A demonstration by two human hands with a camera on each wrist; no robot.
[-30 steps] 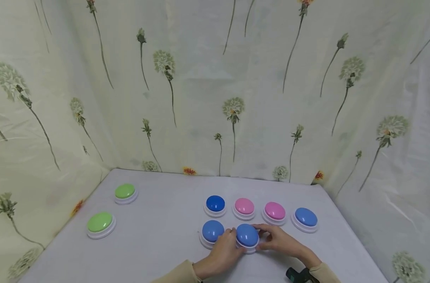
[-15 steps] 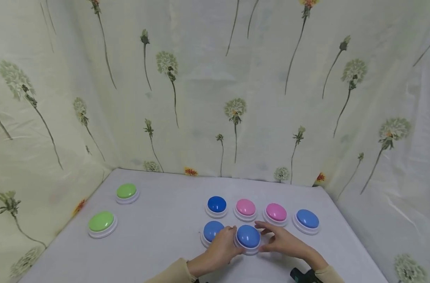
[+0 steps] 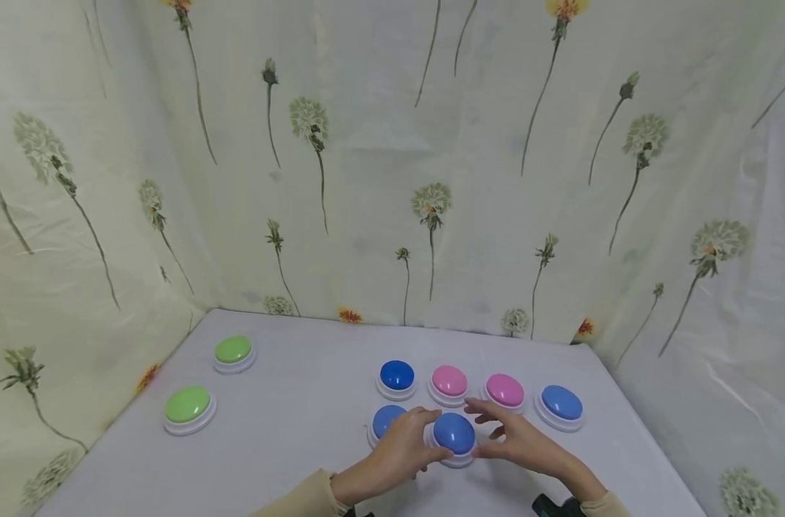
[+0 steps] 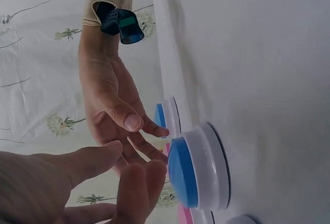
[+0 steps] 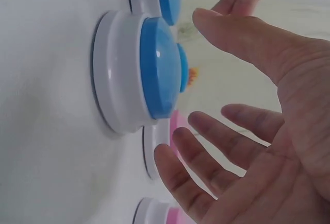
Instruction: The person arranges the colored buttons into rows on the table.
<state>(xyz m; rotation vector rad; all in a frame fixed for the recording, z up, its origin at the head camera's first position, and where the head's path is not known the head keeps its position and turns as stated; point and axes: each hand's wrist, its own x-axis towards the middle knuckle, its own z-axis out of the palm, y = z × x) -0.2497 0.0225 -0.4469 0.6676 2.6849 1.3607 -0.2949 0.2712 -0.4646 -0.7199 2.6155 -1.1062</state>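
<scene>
A blue push button (image 3: pixel 454 434) on a round white base sits on the table between the two hands. My left hand (image 3: pixel 401 449) hovers at its left side, fingers and thumb spread and not gripping it. On the other side, my right hand (image 3: pixel 518 441) stands with loosely bent, parted fingers. In the right wrist view, a gap separates the right hand's fingers (image 5: pixel 192 162) from the blue button (image 5: pixel 162 69). Another blue button (image 3: pixel 387 420) lies just left, partly hidden behind my left hand.
Behind them stand a dark blue button (image 3: pixel 396 375) and two pink buttons (image 3: pixel 449 381), with a further blue button (image 3: pixel 562 403) to the right. Two green buttons (image 3: pixel 188 405) are at the table's left. A flowered curtain (image 3: pixel 366 158) surrounds the white table (image 3: pixel 289 402).
Both hands have let go of the blue button and drawn slightly away from its sides, their fingers lifting and spreading. The button stays in its place on the table.
</scene>
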